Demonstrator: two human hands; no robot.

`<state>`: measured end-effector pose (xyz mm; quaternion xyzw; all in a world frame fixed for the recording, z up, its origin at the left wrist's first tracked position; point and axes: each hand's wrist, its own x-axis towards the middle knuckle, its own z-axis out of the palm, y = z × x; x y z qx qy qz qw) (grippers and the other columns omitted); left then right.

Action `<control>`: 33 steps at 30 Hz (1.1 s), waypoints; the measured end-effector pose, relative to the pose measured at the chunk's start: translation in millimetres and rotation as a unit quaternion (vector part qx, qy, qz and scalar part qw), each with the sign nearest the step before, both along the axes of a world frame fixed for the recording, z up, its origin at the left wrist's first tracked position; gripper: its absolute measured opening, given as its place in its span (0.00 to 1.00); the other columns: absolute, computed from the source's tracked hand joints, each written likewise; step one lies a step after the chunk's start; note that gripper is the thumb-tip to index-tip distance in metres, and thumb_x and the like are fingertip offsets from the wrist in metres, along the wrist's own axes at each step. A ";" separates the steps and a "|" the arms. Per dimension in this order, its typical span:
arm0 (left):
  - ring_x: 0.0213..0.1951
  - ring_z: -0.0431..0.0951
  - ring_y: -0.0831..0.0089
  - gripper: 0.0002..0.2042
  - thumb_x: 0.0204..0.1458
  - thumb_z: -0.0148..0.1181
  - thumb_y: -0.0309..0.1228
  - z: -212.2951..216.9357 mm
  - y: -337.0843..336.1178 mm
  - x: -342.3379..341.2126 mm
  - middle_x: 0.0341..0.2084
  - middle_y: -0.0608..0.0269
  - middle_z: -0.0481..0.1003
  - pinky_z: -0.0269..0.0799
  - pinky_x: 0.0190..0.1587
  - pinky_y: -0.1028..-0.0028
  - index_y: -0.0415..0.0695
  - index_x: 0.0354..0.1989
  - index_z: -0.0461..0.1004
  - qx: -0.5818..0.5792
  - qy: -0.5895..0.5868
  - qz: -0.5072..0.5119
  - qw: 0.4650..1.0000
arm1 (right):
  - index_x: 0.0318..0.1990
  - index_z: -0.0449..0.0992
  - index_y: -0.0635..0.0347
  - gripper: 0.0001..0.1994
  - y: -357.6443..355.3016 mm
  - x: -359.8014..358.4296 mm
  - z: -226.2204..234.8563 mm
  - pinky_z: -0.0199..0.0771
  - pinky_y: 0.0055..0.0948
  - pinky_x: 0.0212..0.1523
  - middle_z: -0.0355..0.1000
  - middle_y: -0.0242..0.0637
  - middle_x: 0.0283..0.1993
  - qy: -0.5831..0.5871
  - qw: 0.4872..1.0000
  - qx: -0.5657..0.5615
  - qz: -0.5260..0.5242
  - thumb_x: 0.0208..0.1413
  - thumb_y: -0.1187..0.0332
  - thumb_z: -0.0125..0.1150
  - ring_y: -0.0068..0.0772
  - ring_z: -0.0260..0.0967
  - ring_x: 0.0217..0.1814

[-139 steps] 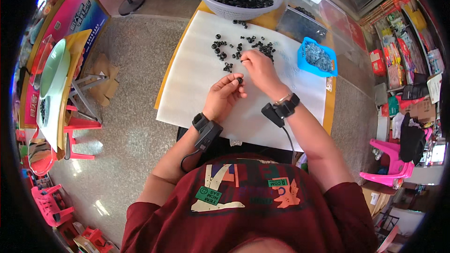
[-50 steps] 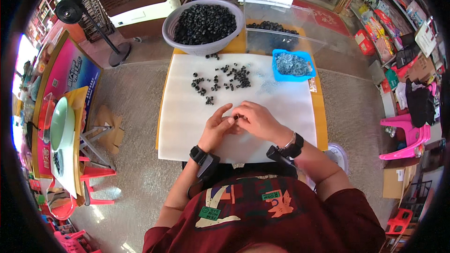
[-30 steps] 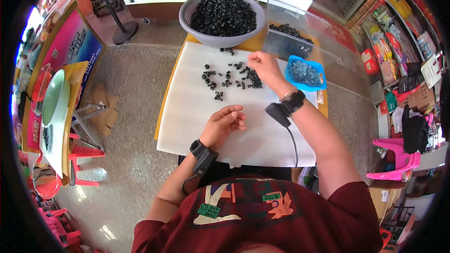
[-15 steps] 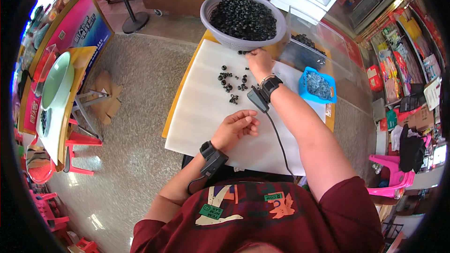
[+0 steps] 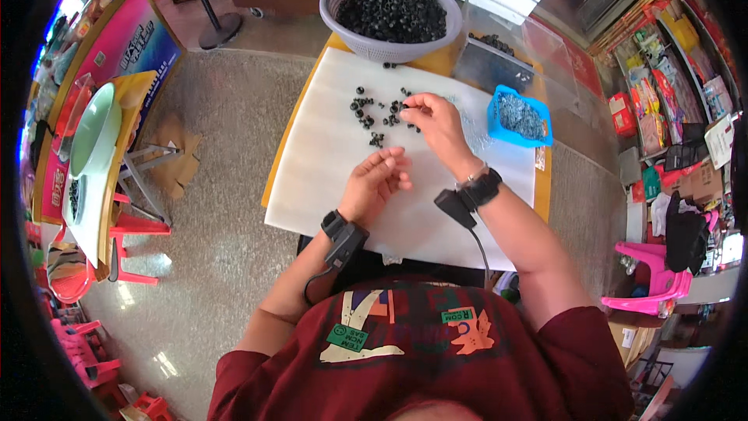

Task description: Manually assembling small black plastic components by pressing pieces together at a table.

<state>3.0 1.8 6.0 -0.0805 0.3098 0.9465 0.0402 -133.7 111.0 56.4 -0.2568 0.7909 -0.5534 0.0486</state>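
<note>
On the table (image 5: 440,58), whose yellow edge is seen around it, a white sheet (image 5: 319,171) is laid, and over it both bare hands are held. The right hand (image 5: 438,118) is placed above the small black parts (image 5: 363,119), which are scattered in loose groups on the upper middle of the sheet. Its thumb and forefinger are brought close together, and a black part (image 5: 404,107) is seen at their tips; whether it is clamped by them or lies just behind them cannot be told. The left hand (image 5: 372,185) is held nearer to the body, below the groups; its fingers are half curled, with the thumb somewhat apart from the fingertips, and no part can be seen between them. At the far end of the table a grey-purple basket (image 5: 387,51) is filled with many similar black pieces (image 5: 392,9), and a few more are found on the sheet just below its rim. To the right of the right hand, a blue tray (image 5: 523,136) is set, in which small silvery pieces (image 5: 520,114) are heaped. Behind this tray, a clear box (image 5: 487,70) is placed, with dark pieces (image 5: 492,43) inside.
</note>
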 end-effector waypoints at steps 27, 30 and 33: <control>0.31 0.70 0.77 0.12 0.63 0.44 0.30 1.6 3.1 -4.3 0.32 0.63 0.70 0.72 0.36 0.76 0.37 0.47 0.69 -0.025 0.022 0.013 0.999 | 0.28 0.74 0.56 0.02 166.9 35.9 -56.6 0.66 0.40 0.33 0.71 0.37 0.28 0.182 0.928 0.219 -0.240 0.46 0.73 0.60 0.42 0.68 0.33; 0.31 0.69 0.77 0.12 0.63 0.44 0.31 1.9 1.4 -4.0 0.31 0.64 0.69 0.71 0.36 0.76 0.37 0.47 0.69 -0.028 0.021 0.009 0.999 | 0.32 0.75 0.61 0.04 156.7 39.1 -55.9 0.71 0.34 0.35 0.71 0.40 0.30 0.179 0.925 0.247 -0.226 0.47 0.74 0.61 0.38 0.69 0.31; 0.31 0.70 0.78 0.12 0.63 0.44 0.30 5.5 1.5 -2.9 0.32 0.63 0.70 0.71 0.36 0.76 0.36 0.48 0.69 -0.035 0.019 0.002 0.999 | 0.32 0.74 0.62 0.04 151.8 41.0 -54.3 0.71 0.30 0.34 0.72 0.39 0.30 0.162 0.933 0.224 -0.229 0.48 0.75 0.61 0.35 0.71 0.30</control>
